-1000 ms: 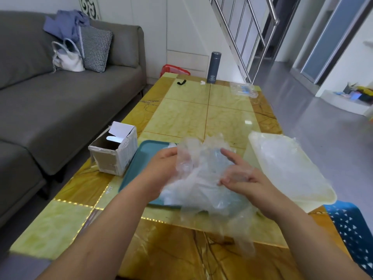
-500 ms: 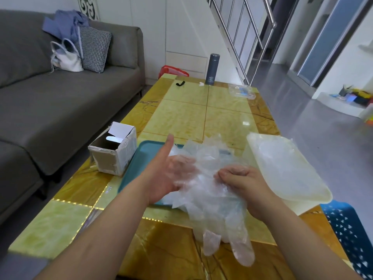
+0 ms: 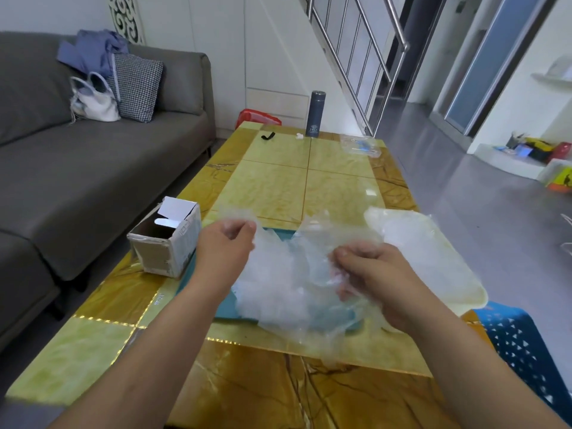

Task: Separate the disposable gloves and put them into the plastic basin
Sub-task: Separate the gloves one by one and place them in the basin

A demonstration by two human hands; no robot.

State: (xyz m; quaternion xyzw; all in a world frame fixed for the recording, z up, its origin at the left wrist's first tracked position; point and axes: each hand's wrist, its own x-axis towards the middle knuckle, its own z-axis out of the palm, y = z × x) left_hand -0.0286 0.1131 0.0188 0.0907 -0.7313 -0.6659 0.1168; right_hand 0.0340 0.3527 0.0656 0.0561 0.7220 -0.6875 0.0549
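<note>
A crumpled bunch of clear disposable gloves [image 3: 288, 280] hangs between my hands above the table. My left hand [image 3: 224, 246] pinches the edge of one glove at the upper left of the bunch. My right hand [image 3: 368, 270] grips the right side of the bunch with curled fingers. Under the gloves lies a teal plastic basin [image 3: 224, 308], mostly hidden by them. A translucent whitish bag [image 3: 433, 258] holding more gloves lies to the right, beside my right hand.
An open cardboard box [image 3: 168, 239] stands left of the basin on the yellow marble table [image 3: 294, 184]. A dark flask [image 3: 315, 119] and a small clear packet [image 3: 360, 145] sit at the far end. A grey sofa [image 3: 77, 168] runs along the left; a blue stool [image 3: 526, 345] is at right.
My left hand has gone from flat with fingers up to pinching a glove edge and pulling it up and left. The bunch has spread wider between my hands.
</note>
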